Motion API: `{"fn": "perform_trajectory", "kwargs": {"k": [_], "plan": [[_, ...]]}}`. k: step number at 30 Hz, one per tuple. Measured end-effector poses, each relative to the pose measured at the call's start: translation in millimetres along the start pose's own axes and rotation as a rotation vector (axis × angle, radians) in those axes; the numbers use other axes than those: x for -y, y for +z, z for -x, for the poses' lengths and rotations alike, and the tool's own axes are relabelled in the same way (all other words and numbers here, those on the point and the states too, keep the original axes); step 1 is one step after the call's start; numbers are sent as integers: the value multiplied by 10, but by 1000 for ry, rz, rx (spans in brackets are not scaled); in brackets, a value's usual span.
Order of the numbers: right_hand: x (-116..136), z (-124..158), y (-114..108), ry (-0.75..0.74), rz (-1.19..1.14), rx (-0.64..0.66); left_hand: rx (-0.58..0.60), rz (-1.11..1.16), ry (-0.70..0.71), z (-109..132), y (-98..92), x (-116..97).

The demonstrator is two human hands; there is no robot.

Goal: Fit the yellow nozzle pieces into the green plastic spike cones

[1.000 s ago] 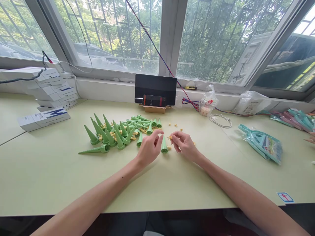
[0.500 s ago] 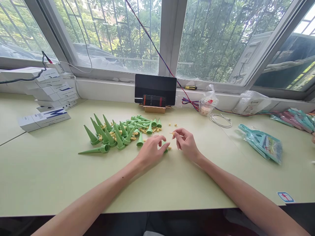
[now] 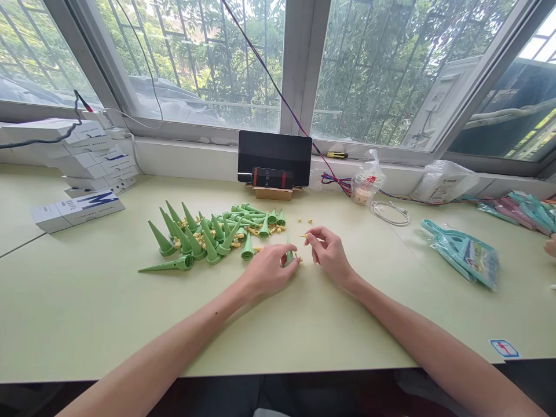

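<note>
My left hand is curled round a green plastic cone spike standing on the table, with its thumb and fingers on either side of it. The hand covers part of the cone, and a small yellow piece shows beside the thumb. Just to the right, my right hand pinches a thin yellow plastic piece between thumb and forefinger, its tip pointing left. Left of both hands lies a heap of green cone spikes, some upright and some on their sides, mixed with yellow pieces.
Two yellow bits lie beyond my right hand. A phone leans on a dark tablet at the back. White boxes are at left. A wrapped teal dustpan and a coiled cable are at right. Another person's hand shows at the right edge.
My left hand has closed in on the green cone, which now shows upright between thumb and fingers. My right hand stays almost still with the yellow piece.
</note>
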State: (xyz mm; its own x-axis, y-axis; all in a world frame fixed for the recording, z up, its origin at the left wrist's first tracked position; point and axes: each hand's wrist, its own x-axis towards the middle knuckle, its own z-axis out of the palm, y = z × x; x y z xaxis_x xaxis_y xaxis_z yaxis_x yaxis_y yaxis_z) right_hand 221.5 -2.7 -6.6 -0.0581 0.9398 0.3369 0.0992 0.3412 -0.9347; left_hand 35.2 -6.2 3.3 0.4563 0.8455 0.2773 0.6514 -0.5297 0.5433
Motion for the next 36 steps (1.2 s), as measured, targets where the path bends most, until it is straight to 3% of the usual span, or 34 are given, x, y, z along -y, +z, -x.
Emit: {"fn": "perform_trajectory", "kwargs": {"k": [9, 25, 36], "plan": [[24, 8, 0, 0, 12, -2, -33, -4, 25, 8, 12, -3], [7, 17, 2, 23, 75, 61, -206, 47, -15, -17, 12, 70], [-1, 23, -3, 14, 96, 71, -218, 45, -23, -22, 18, 64]]}}
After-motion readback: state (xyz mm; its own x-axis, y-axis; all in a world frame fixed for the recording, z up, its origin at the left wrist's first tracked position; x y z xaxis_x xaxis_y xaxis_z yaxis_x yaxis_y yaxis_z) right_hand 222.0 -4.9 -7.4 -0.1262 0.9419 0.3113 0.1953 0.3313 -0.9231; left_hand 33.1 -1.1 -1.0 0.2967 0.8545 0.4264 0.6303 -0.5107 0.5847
